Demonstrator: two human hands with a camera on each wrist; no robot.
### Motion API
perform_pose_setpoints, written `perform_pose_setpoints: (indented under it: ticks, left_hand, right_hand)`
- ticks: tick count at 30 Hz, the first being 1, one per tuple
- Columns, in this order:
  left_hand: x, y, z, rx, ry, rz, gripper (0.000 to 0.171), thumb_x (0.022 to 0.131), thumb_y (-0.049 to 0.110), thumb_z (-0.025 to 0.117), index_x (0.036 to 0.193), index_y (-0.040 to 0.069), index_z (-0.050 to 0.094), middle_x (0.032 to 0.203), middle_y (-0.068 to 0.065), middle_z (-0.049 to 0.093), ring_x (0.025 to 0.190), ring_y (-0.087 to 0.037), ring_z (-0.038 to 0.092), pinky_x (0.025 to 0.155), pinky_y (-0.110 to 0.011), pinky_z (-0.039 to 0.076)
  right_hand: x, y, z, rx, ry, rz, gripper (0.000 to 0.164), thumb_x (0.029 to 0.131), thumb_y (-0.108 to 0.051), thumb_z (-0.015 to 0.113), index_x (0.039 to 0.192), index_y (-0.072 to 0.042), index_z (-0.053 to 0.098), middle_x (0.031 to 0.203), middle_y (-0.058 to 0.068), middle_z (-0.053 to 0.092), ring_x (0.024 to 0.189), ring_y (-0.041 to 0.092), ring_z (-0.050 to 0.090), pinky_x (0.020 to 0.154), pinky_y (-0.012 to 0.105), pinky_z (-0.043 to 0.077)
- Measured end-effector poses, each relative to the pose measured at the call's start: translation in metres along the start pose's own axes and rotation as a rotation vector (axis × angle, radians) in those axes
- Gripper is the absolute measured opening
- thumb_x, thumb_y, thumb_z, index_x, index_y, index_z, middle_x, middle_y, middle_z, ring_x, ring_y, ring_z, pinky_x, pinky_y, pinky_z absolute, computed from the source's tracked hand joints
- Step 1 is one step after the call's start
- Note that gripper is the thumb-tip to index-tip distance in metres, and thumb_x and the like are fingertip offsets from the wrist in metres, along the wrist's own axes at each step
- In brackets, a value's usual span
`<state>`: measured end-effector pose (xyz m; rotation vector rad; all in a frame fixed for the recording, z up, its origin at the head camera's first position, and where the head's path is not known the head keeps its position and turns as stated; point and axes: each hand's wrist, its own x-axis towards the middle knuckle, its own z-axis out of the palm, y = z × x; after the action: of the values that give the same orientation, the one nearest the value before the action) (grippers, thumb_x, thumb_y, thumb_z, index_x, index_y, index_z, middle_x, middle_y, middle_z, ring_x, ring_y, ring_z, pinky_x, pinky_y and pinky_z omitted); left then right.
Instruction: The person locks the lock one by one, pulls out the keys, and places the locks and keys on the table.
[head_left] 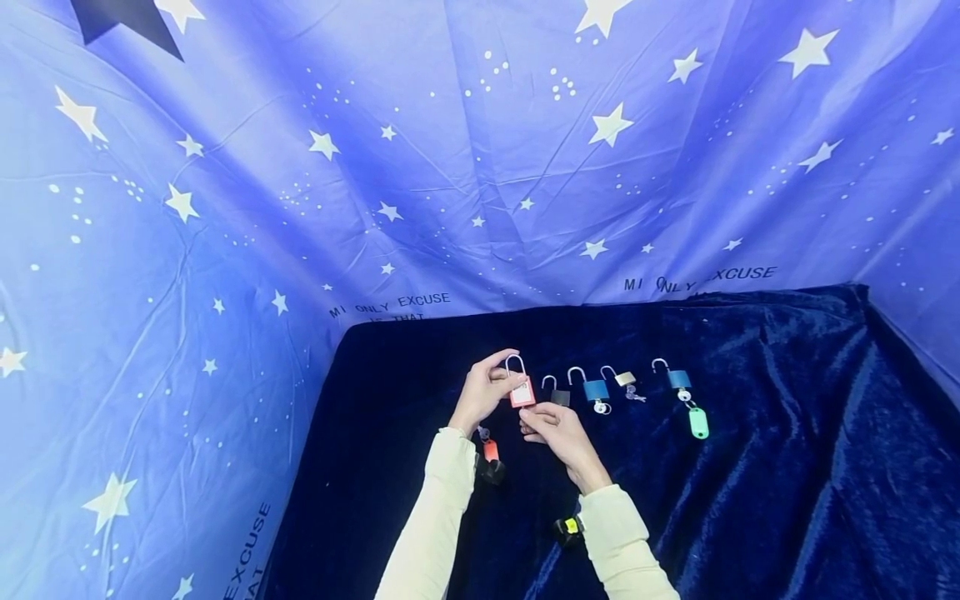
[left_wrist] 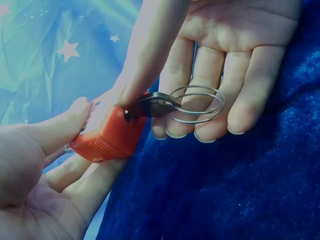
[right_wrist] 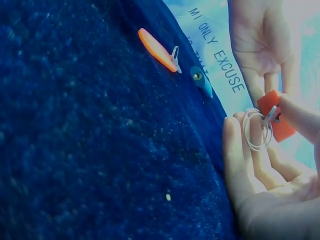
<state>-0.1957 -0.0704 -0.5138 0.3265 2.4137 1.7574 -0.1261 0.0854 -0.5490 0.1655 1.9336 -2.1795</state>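
My left hand grips a red padlock with a pale label, holding it upright above the dark blue velvet with its silver shackle on top. Below the lock, my right hand pinches a small key between thumb and index finger. The key's tip sits at the keyhole in the padlock's underside. A double wire key ring hangs from the key in front of the loosely bent other right fingers. Part of the key's head is hidden by the right thumb and finger.
Rightward on the velvet lie a dark padlock, a blue padlock, a brass padlock and another blue padlock with a green tag, shackles open. An orange tag lies by the left wrist. Star-printed cloth hangs behind.
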Motion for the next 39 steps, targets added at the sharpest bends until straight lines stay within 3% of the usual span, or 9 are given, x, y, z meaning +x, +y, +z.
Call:
perform_pose_setpoints:
  ticks: [5, 11, 19, 23, 26, 33, 37, 39]
  left_hand:
    - [-0.0012, 0.0017, 0.0013, -0.002, 0.005, -0.018, 0.050, 0.089, 0.015, 0.075, 0.135, 0.005, 0.058, 0.091, -0.015, 0.076, 0.074, -0.007, 0.065, 0.064, -0.022, 0.052]
    - [-0.0029, 0.0035, 0.0027, -0.018, 0.016, -0.030, 0.051, 0.088, 0.015, 0.075, 0.135, 0.006, 0.058, 0.092, -0.015, 0.076, 0.077, -0.010, 0.068, 0.073, -0.035, 0.061]
    - [-0.0033, 0.0051, 0.0060, -0.037, 0.017, -0.044, 0.050, 0.090, 0.008, 0.072, 0.137, 0.001, 0.056, 0.095, -0.024, 0.074, 0.087, -0.037, 0.072, 0.078, -0.049, 0.060]
    - [-0.0029, 0.0054, 0.0079, -0.054, 0.024, -0.047, 0.049, 0.090, 0.003, 0.071, 0.136, -0.002, 0.055, 0.096, -0.028, 0.072, 0.089, -0.045, 0.070, 0.077, -0.049, 0.060]
    - [-0.0027, 0.0047, 0.0082, -0.050, 0.040, -0.042, 0.050, 0.090, 0.006, 0.072, 0.136, 0.000, 0.056, 0.093, -0.025, 0.073, 0.086, -0.041, 0.071, 0.074, -0.044, 0.061]
    - [-0.0009, 0.0016, 0.0061, -0.029, 0.101, -0.025, 0.051, 0.088, 0.015, 0.076, 0.134, 0.003, 0.059, 0.086, -0.015, 0.075, 0.068, -0.008, 0.064, 0.068, -0.034, 0.059]
    - [-0.0005, 0.0012, 0.0056, -0.039, 0.117, -0.022, 0.051, 0.088, 0.012, 0.075, 0.134, 0.001, 0.058, 0.087, -0.017, 0.075, 0.070, -0.009, 0.066, 0.069, -0.035, 0.060]
    - [-0.0025, 0.0060, 0.0053, -0.049, 0.126, -0.029, 0.050, 0.088, 0.009, 0.074, 0.134, 0.000, 0.058, 0.090, -0.021, 0.075, 0.074, -0.020, 0.071, 0.071, -0.040, 0.061]
  right_hand:
    - [-0.0013, -0.0017, -0.0002, -0.027, 0.014, 0.016, 0.025, 0.092, -0.013, 0.070, 0.105, 0.007, 0.063, 0.099, 0.023, 0.072, 0.082, 0.018, 0.067, 0.076, 0.030, 0.061]
    - [-0.0019, -0.0045, -0.0006, -0.053, 0.029, 0.022, 0.023, 0.089, -0.012, 0.073, 0.100, 0.005, 0.063, 0.091, 0.019, 0.072, 0.075, 0.015, 0.065, 0.071, 0.027, 0.060]
    - [-0.0010, -0.0036, -0.0008, -0.073, 0.054, 0.008, 0.020, 0.086, -0.011, 0.076, 0.091, 0.002, 0.062, 0.074, 0.004, 0.067, 0.068, 0.011, 0.059, 0.065, 0.023, 0.056]
    - [-0.0021, -0.0038, 0.0001, -0.086, 0.083, -0.009, 0.021, 0.084, -0.011, 0.077, 0.091, 0.002, 0.062, 0.071, -0.002, 0.063, 0.067, 0.010, 0.058, 0.063, 0.023, 0.054]
    - [-0.0028, -0.0047, 0.0006, -0.092, 0.101, -0.018, 0.021, 0.084, -0.011, 0.077, 0.091, 0.002, 0.062, 0.071, -0.001, 0.062, 0.066, 0.011, 0.057, 0.062, 0.022, 0.054]
    - [-0.0032, -0.0037, 0.0017, -0.127, 0.088, -0.022, 0.024, 0.090, -0.019, 0.074, 0.100, 0.003, 0.070, 0.078, 0.008, 0.066, 0.063, 0.013, 0.056, 0.060, 0.022, 0.050]
    - [-0.0053, -0.0078, 0.0030, -0.169, 0.085, -0.013, 0.026, 0.094, -0.017, 0.069, 0.107, 0.004, 0.070, 0.084, 0.013, 0.066, 0.066, 0.016, 0.057, 0.061, 0.025, 0.051]
    - [-0.0057, -0.0072, 0.0032, -0.168, 0.090, -0.022, 0.026, 0.094, -0.017, 0.069, 0.108, 0.004, 0.071, 0.086, 0.015, 0.068, 0.066, 0.016, 0.057, 0.061, 0.025, 0.052]
